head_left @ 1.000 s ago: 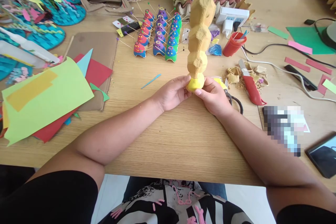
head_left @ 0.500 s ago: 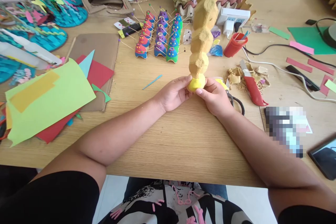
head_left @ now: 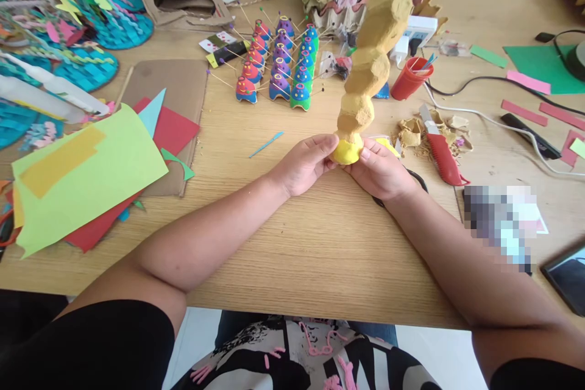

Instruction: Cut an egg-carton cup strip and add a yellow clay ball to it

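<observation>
Between my two hands a long tan strip of egg-carton cups [head_left: 365,73] stands up from the table, leaning to the right. Its near end cup is covered in smooth yellow clay [head_left: 348,152]. My left hand [head_left: 311,161] pinches that end from the left, thumb on the yellow part. From the right, my right hand [head_left: 381,167] grips the same end, its thumb pressed on the yellow edge. Partly hidden behind my right hand lie black-handled scissors [head_left: 418,180] and a bit of yellow material [head_left: 386,145]. A small blue tool [head_left: 266,144] rests left of my hands.
Painted caterpillars [head_left: 278,64] with pins stand in three rows beyond my hands. Coloured paper [head_left: 91,170] lies on cardboard at left. To the right are a red-handled knife [head_left: 443,152], carton scraps [head_left: 411,131], a red cup [head_left: 410,79], a power strip [head_left: 420,30] and cables.
The carton strip has tilted, its far end swinging to the right. The yellow end has shifted slightly right and turned, showing more of its front. Both hands keep hold of it.
</observation>
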A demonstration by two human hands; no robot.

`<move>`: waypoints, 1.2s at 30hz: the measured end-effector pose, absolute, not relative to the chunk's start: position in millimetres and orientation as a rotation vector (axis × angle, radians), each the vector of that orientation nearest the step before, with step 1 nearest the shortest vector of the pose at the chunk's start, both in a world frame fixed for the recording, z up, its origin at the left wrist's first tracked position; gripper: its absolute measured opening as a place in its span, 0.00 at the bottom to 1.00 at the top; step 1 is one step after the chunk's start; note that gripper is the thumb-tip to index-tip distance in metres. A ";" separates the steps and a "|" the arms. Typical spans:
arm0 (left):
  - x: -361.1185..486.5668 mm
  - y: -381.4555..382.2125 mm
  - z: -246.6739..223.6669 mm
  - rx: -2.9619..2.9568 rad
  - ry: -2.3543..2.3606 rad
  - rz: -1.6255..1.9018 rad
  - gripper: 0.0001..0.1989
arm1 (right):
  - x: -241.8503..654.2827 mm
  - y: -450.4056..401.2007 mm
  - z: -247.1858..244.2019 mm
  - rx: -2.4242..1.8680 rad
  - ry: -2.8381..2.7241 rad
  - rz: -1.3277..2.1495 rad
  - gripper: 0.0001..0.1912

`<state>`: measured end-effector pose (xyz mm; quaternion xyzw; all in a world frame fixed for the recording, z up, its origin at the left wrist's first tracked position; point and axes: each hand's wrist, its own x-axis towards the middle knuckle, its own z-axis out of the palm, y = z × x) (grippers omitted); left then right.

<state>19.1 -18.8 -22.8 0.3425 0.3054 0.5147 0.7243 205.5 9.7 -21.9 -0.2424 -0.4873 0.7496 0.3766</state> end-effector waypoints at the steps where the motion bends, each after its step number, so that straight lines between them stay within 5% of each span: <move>1: 19.6 -19.6 -22.2 0.769 0.667 1.133 0.29 | 206.6 10.5 -22.7 -0.607 -1.237 1.926 0.25; 36: 28.2 -23.6 -21.8 0.827 0.756 1.164 0.28 | 201.7 7.9 -14.1 -0.660 -1.077 1.872 0.22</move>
